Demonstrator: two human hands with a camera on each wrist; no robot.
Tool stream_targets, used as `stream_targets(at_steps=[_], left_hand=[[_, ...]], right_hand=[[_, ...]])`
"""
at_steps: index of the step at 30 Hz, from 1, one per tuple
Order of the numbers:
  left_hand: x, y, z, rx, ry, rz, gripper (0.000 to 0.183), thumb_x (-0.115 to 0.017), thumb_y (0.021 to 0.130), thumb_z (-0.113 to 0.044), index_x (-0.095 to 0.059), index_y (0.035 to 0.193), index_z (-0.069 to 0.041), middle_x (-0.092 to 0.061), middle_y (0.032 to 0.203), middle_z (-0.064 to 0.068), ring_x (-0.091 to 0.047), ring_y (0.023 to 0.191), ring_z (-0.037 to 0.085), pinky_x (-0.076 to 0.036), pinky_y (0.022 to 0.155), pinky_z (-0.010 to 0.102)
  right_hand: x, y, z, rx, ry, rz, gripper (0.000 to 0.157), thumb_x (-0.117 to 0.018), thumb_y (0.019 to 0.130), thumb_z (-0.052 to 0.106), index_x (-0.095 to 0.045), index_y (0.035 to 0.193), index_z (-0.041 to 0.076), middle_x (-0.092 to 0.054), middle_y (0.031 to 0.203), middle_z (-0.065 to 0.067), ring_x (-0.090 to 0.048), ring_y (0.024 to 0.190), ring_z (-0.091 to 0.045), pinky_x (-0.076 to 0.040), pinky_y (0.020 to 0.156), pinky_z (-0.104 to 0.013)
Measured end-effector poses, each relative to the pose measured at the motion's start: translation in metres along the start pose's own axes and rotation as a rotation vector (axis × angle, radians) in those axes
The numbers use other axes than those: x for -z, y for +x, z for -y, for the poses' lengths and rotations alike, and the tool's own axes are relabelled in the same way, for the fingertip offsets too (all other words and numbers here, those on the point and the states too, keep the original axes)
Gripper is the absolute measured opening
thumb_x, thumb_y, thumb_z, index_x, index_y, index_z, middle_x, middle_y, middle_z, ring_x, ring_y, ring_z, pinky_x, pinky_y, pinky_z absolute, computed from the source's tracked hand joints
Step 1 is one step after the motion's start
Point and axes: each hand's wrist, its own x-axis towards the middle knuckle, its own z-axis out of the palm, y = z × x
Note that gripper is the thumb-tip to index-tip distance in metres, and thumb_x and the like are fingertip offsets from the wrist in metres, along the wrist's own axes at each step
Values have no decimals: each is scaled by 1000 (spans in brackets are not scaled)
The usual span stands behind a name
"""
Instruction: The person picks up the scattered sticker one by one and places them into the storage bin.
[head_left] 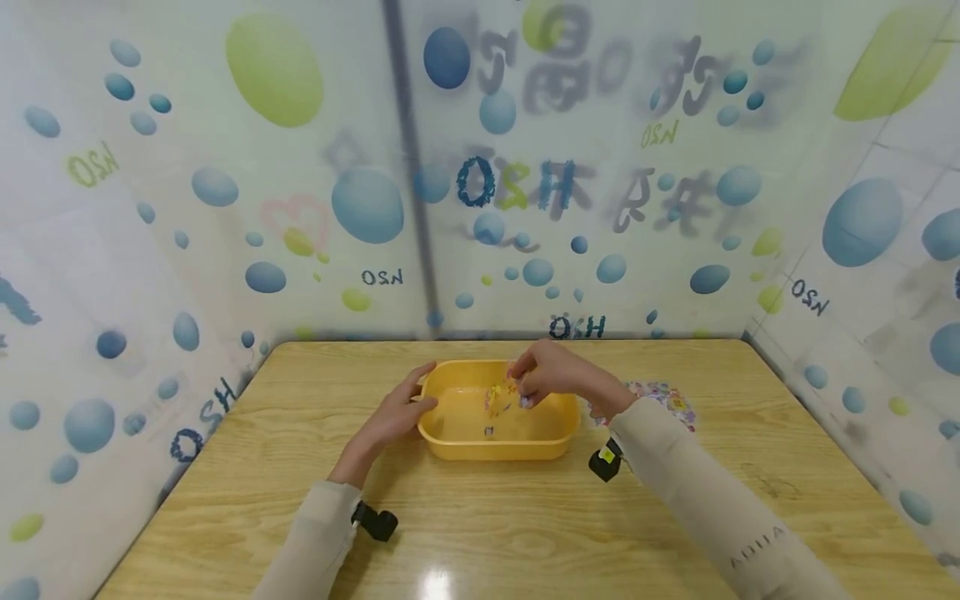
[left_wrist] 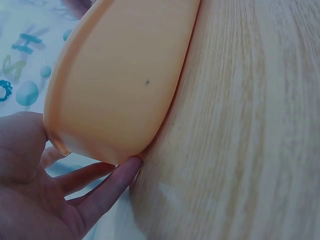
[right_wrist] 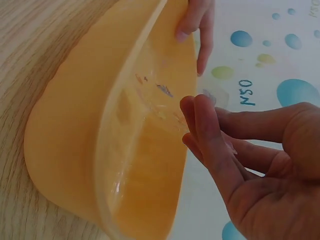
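Note:
A yellow plastic basin [head_left: 558,433] stands on the wooden table [head_left: 525,525] at the middle. My left hand [head_left: 401,412] grips its left end: the thumb [left_wrist: 22,145] lies over the rim and the fingers [left_wrist: 107,187] run along the outer wall [left_wrist: 125,80]. My right hand [head_left: 543,375] hovers over the basin's inside with fingertips [right_wrist: 197,122] and thumb drawn together. They pinch a small colourful, partly clear piece [head_left: 501,395] just above the basin floor. In the right wrist view the piece is mostly hidden, and the left hand's fingers [right_wrist: 196,22] show over the far rim [right_wrist: 145,65].
A flat patterned item [head_left: 667,400] lies on the table behind my right wrist, to the right of the basin. Printed bubble-pattern walls [head_left: 480,183] close the table in at the back and on both sides. A small dark mark [head_left: 489,431] shows inside the basin.

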Motion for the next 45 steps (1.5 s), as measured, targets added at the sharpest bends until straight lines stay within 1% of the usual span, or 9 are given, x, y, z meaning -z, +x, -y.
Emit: stream_targets(at_steps=[5, 10, 13, 18, 22, 26, 31, 39, 45], left_hand=[[-1, 2, -1, 4, -21, 1, 60, -53, 98, -22, -27, 151, -32, -42, 144, 20, -53, 119, 34, -55, 77, 35], [-2, 3, 1, 4, -20, -7, 59, -54, 98, -22, -28, 150, -32, -41, 145, 20, -50, 122, 35, -55, 77, 35], [-2, 2, 2, 4, -16, -10, 59, -54, 98, -21, -29, 150, -32, -42, 145, 19, -50, 123, 35, -55, 80, 37], [-2, 3, 2, 6, -8, -17, 59, -54, 98, -21, -29, 150, -33, -42, 145, 18, -48, 126, 36, -55, 84, 39], [-1, 2, 0, 9, -7, -13, 59, -53, 98, -22, -28, 150, -34, -41, 146, 18, -47, 126, 36, -55, 81, 38], [-1, 1, 0, 7, -8, -10, 58, -53, 98, -22, -28, 150, -33, -40, 146, 18, -47, 127, 37, -55, 79, 37], [-1, 1, 1, 7, -13, -7, 58, -53, 99, -22, -28, 150, -33, -39, 147, 18, -47, 127, 36, -55, 78, 35], [-2, 1, 1, 5, -22, -16, 58, -53, 98, -21, -29, 150, -33, -41, 145, 20, -51, 123, 36, -56, 76, 35], [-2, 1, 2, 7, -19, -15, 59, -54, 98, -21, -29, 150, -34, -41, 144, 20, -52, 121, 35, -56, 73, 35]], right_hand=[[-3, 11, 5, -22, -39, 51, 38, -57, 88, -2, -59, 126, -5, -63, 118, -23, -69, 70, -21, -58, 73, -34], [-5, 20, 13, -97, -116, 67, 34, -59, 87, -3, -61, 121, -7, -65, 114, -21, -70, 69, -19, -58, 74, -36], [-6, 24, 16, -120, -170, 66, 29, -62, 86, -2, -65, 114, -5, -67, 110, -16, -71, 68, -19, -58, 72, -34], [-10, 27, 17, -153, -235, 56, 13, -64, 86, 1, -72, 95, -4, -70, 85, -12, -71, 66, -22, -58, 66, -34], [-14, 29, 15, -214, -278, 49, 8, -65, 85, 3, -72, 86, -2, -70, 77, -12, -70, 66, -23, -58, 66, -35], [-16, 32, 11, -272, -307, 72, 6, -68, 86, 7, -70, 86, 2, -70, 79, -13, -70, 69, -24, -59, 67, -35], [-18, 34, 5, -346, -352, 105, 12, -73, 85, 16, -67, 87, 5, -70, 86, -13, -71, 76, -26, -58, 69, -35], [-19, 38, -4, -365, -415, 155, 20, -72, 86, 24, -70, 86, 4, -71, 86, -11, -71, 75, -26, -58, 69, -37], [-21, 40, -7, -379, -455, 183, 21, -69, 88, 24, -72, 87, 4, -71, 84, -11, -71, 70, -24, -58, 64, -34]])
